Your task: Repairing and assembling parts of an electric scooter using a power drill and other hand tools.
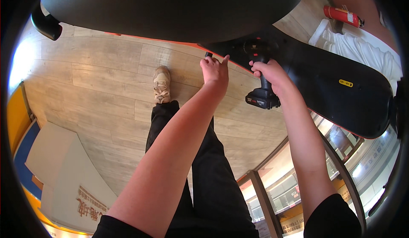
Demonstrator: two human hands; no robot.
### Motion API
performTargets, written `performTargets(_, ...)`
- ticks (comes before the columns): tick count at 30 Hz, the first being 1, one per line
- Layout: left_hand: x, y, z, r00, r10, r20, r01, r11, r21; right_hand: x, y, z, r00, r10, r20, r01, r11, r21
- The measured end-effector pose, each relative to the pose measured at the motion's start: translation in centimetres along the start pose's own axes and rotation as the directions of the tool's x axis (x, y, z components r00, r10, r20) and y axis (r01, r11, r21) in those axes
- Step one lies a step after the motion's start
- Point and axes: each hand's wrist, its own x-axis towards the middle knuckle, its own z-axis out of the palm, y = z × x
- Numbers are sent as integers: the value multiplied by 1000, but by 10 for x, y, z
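My right hand (275, 74) is wrapped round the grip of a black cordless drill (260, 98). The drill's battery base hangs toward me, and its dark body lies over a long black panel with a red edge (324, 63), so its tip is hard to make out. Close to that red edge, my left hand (215, 70) is closed at a small black piece (208, 54), most of it hidden by the fingers. One finger of this hand points up toward the panel. Above both hands spreads a large, smooth black rounded surface (170, 8).
A black curved bar end (47, 26) juts out at the upper left. A red fire extinguisher (342, 15) and white draped cloth (362, 46) are at the upper right. My shoe (162, 84) stands on the wood floor. Glass panes with dark frames (266, 204) are at the lower right.
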Motion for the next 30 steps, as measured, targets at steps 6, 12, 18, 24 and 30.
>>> performTargets(6, 3, 0, 9, 1000, -7, -31, 7, 1000, 15, -5, -5, 5, 1000, 20, 1, -20, 1000, 6)
performTargets(12, 2, 2, 7, 1000, 2, -20, -2, 1000, 8, 1, -3, 1, 999, 35, 9, -35, 999, -6)
performTargets(18, 1, 2, 8, 1000, 6, -25, -5, 999, 39, -2, -15, 6, 997, 72, 8, -71, 996, -57)
performTargets(24, 0, -1, 11, 1000, 10, -20, -9, 999, 45, 6, -12, 8, 997, 74, -2, -74, 993, -88)
performTargets(30, 0, -2, 13, 999, 8, -34, -6, 999, 43, 6, -8, 8, 997, 77, -10, -78, 991, -110)
